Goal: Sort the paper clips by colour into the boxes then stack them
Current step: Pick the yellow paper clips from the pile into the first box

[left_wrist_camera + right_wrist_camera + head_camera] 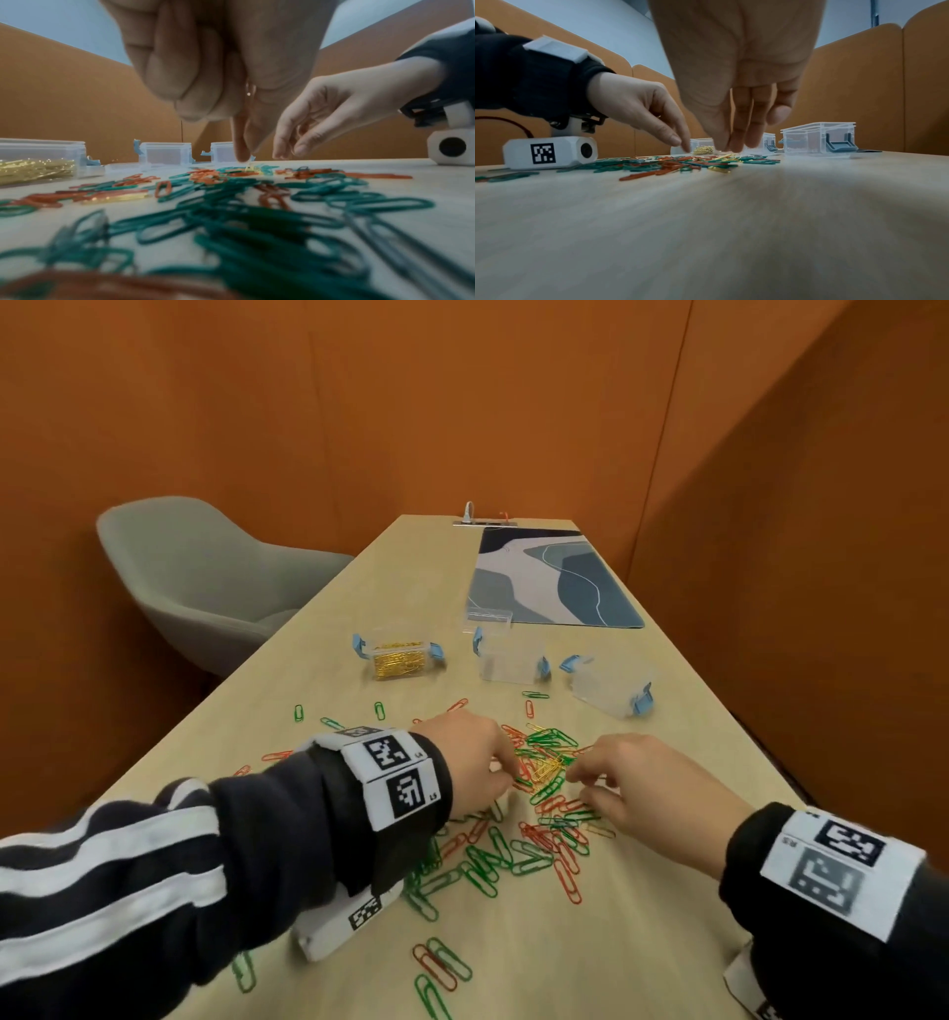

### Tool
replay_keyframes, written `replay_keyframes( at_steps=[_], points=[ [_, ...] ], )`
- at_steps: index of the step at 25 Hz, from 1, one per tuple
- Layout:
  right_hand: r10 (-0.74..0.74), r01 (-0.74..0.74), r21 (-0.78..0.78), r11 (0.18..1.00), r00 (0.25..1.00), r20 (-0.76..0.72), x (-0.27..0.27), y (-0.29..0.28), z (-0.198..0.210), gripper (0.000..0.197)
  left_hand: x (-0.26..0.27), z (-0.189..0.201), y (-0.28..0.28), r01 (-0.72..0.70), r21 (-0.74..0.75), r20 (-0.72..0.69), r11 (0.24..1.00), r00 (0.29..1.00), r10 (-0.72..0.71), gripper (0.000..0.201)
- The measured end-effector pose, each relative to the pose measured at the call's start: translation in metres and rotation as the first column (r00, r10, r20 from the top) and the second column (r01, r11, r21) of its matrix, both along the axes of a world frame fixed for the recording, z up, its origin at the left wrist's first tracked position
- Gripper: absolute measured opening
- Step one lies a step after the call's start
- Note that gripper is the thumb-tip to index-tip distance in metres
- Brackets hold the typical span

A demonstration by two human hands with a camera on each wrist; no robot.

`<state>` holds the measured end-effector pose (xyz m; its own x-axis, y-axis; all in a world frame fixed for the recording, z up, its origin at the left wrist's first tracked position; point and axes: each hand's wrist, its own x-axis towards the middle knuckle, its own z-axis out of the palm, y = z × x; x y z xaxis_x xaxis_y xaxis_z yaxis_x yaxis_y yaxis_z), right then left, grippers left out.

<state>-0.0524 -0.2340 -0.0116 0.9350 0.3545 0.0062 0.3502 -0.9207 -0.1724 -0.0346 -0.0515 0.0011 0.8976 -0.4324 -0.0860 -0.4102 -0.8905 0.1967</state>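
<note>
Green, red and gold paper clips [518,845] lie scattered on the table. A small heap of gold clips [547,767] sits between my hands. My left hand [506,770] pinches at this heap with thumb and index finger. Its other fingers are curled, and a gold glint shows against the palm [248,92]. My right hand [572,775] has its fingertips [736,149] drawn together on the gold clips [727,157]. A clear box [399,657] with blue latches holds gold clips. Two empty boxes [511,660] [611,685] stand to its right.
A clear lid [488,619] lies behind the middle box, at the edge of a blue patterned mat [554,577]. A grey chair [205,577] stands left of the table. Orange partition walls close in behind and on the right.
</note>
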Motion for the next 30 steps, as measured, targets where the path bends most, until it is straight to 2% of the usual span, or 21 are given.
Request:
replay_keyframes(
  at_steps=[3,6,8,11,14,16,19,24,28,30],
  points=[
    [0.073,-0.071,-0.074,0.995,0.997,0.020,0.012,0.007,0.001,0.037,0.010,-0.001,-0.007,0.011,0.054,-0.011,0.998,1.000,-0.010,0.032],
    [0.084,-0.085,-0.106,0.991,0.996,-0.015,0.018,0.007,0.000,0.032,0.015,-0.004,-0.005,-0.059,0.106,-0.017,0.993,0.998,0.061,0.029],
    [0.058,-0.058,-0.081,0.995,0.998,-0.009,0.021,0.008,-0.001,0.029,0.016,-0.003,-0.004,-0.100,0.070,0.015,0.993,0.995,0.099,0.025],
    [0.024,-0.026,-0.075,0.997,0.999,-0.028,0.029,0.012,0.000,0.033,0.021,-0.002,-0.013,-0.051,-0.026,-0.008,0.998,0.999,0.051,0.032],
    [-0.023,0.016,-0.051,0.999,0.992,-0.123,0.034,0.013,0.001,0.037,0.032,-0.003,-0.024,0.002,0.000,-0.078,1.000,0.997,-0.002,0.038],
    [-0.054,0.051,-0.021,0.998,0.987,-0.152,0.035,0.013,0.001,0.034,0.036,-0.005,-0.026,0.011,0.007,-0.108,1.000,0.994,-0.010,0.036],
    [-0.075,0.075,-0.005,0.997,0.987,-0.140,0.036,0.012,0.000,0.021,0.039,-0.007,-0.026,0.022,-0.021,-0.080,1.000,0.997,-0.023,0.025],
    [-0.045,0.042,-0.035,0.999,0.994,-0.099,0.033,0.011,-0.003,0.011,0.035,-0.010,-0.022,-0.008,0.005,-0.071,1.000,0.997,0.009,0.017],
    [-0.049,0.052,0.044,0.998,0.996,-0.076,0.031,0.010,-0.002,0.012,0.035,-0.001,-0.009,-0.162,-0.117,-0.145,0.980,0.979,0.144,0.018],
    [-0.058,0.065,0.125,0.990,0.997,-0.059,0.031,0.010,0.000,0.011,0.036,0.005,0.000,-0.319,-0.228,-0.365,0.920,0.904,0.223,0.020]
  ],
)
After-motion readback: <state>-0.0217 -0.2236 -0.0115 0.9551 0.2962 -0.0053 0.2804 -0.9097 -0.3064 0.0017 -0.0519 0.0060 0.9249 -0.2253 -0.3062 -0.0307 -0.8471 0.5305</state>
